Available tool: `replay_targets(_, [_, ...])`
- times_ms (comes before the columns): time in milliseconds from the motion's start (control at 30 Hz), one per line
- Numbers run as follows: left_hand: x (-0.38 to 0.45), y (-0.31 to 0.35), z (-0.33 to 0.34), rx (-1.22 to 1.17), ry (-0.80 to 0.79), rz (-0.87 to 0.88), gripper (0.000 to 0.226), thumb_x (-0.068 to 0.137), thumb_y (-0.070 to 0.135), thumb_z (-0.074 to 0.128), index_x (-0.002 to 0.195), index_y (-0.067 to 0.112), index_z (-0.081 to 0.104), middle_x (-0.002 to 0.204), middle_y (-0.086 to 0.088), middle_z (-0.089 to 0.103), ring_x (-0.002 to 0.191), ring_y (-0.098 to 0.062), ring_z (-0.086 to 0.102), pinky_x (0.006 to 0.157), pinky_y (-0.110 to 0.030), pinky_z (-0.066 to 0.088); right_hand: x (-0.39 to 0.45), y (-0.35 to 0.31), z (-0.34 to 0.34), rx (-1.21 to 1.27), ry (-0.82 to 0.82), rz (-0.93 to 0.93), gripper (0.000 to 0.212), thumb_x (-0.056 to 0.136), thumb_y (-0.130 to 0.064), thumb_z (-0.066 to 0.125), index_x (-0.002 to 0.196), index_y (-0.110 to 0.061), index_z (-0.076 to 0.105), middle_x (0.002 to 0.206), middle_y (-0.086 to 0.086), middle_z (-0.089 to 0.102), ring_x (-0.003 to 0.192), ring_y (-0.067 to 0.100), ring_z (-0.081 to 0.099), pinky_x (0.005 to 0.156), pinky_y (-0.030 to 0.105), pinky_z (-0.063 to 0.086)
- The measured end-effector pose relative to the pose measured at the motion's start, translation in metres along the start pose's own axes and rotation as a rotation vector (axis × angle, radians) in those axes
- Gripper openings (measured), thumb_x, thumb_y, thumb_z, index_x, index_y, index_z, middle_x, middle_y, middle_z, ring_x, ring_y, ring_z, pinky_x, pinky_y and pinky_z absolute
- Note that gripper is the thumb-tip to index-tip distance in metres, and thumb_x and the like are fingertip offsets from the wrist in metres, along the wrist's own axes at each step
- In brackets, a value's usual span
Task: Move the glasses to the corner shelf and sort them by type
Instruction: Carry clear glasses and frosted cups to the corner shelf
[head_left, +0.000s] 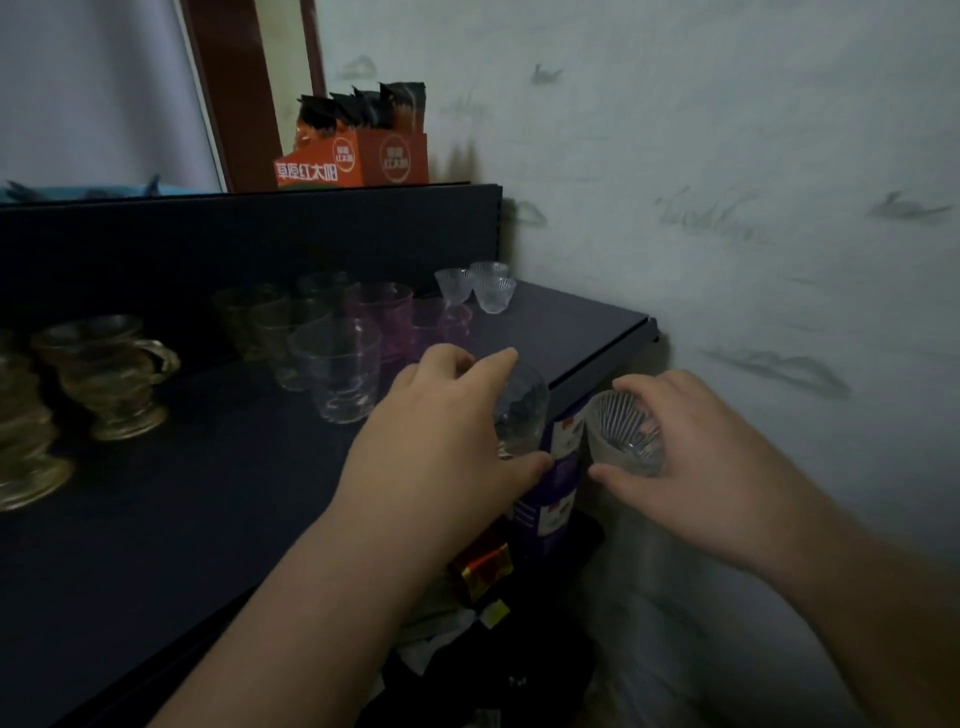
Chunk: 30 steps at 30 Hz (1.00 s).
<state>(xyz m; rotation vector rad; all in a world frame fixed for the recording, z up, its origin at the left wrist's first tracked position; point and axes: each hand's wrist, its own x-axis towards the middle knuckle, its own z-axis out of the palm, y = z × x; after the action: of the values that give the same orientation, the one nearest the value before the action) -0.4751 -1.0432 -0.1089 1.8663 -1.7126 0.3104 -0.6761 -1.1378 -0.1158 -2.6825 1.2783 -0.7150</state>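
Observation:
My left hand (447, 431) grips a small clear glass (522, 410) just past the right front edge of the dark shelf (156, 519). My right hand (696, 467) holds a ribbed clear glass (621, 431) beside it, off the shelf near the wall. On the shelf stand three small ribbed clear glasses (485, 288) in the back corner, purple glasses (387, 314), clear mugs (337, 369), greenish glasses (260, 317) and amber handled glasses (104, 374) at the left.
An orange box with dark packets (358, 156) sits on top of the shelf's back panel. A pale wall (727, 208) closes the right side. Below the shelf edge lie a purple carton (550, 493) and red-gold packages (483, 564).

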Motion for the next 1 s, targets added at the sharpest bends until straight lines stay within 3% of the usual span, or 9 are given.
replay_targets(467, [0.119, 0.017, 0.077, 0.118, 0.070, -0.002, 0.090, 0.075, 0.070, 0.061, 0.150, 0.041, 0.019, 0.147, 0.007, 0.032, 0.131, -0.017, 0.034, 0.092, -0.031, 0.038, 0.147, 0.096, 0.028, 0.083, 0.028, -0.028, 0.082, 0.073, -0.053, 0.071, 0.144, -0.019, 0.047, 0.126, 0.002, 0.049, 0.116, 0.019, 0.053, 0.098, 0.038, 0.046])
replay_targets(567, [0.140, 0.018, 0.092, 0.171, 0.085, -0.044, 0.090, 0.075, 0.071, 0.059, 0.150, 0.042, 0.019, 0.146, 0.008, 0.033, 0.129, -0.015, 0.035, 0.089, -0.027, 0.036, 0.190, 0.119, 0.043, 0.136, 0.039, -0.084, 0.088, 0.065, -0.068, 0.059, 0.138, -0.019, 0.053, 0.118, 0.002, 0.051, 0.113, 0.021, 0.053, 0.093, 0.036, 0.047])
replay_targets(700, [0.171, 0.021, 0.110, 0.244, 0.078, -0.137, 0.090, 0.074, 0.075, 0.055, 0.150, 0.043, 0.018, 0.144, 0.010, 0.033, 0.128, -0.012, 0.036, 0.088, -0.024, 0.036, 0.256, 0.149, 0.066, 0.167, -0.044, -0.135, 0.071, 0.074, -0.054, 0.076, 0.133, -0.020, 0.056, 0.116, 0.004, 0.051, 0.109, 0.025, 0.056, 0.089, 0.037, 0.048])
replay_targets(800, [0.191, 0.023, 0.120, 0.316, 0.069, -0.206, 0.089, 0.074, 0.076, 0.053, 0.150, 0.043, 0.019, 0.144, 0.011, 0.033, 0.128, -0.012, 0.037, 0.093, -0.027, 0.039, 0.307, 0.160, 0.084, 0.175, -0.107, -0.205, 0.070, 0.072, -0.058, 0.075, 0.128, -0.020, 0.058, 0.118, 0.006, 0.053, 0.108, 0.029, 0.058, 0.087, 0.038, 0.050])
replay_targets(900, [0.207, 0.024, 0.124, 0.382, 0.060, -0.263, 0.089, 0.073, 0.076, 0.053, 0.149, 0.044, 0.020, 0.144, 0.012, 0.033, 0.128, -0.011, 0.037, 0.091, -0.025, 0.036, 0.347, 0.160, 0.096, 0.136, -0.144, -0.250, 0.077, 0.075, -0.055, 0.077, 0.139, -0.020, 0.050, 0.129, 0.009, 0.050, 0.118, 0.031, 0.054, 0.096, 0.039, 0.047])
replay_targets(1000, [0.218, 0.025, 0.124, 0.428, 0.030, -0.343, 0.090, 0.073, 0.076, 0.052, 0.150, 0.043, 0.021, 0.144, 0.013, 0.033, 0.127, -0.010, 0.037, 0.091, -0.024, 0.036, 0.371, 0.155, 0.106, 0.151, -0.171, -0.272, 0.079, 0.076, -0.051, 0.078, 0.141, -0.017, 0.048, 0.134, 0.010, 0.049, 0.121, 0.030, 0.054, 0.094, 0.036, 0.046])
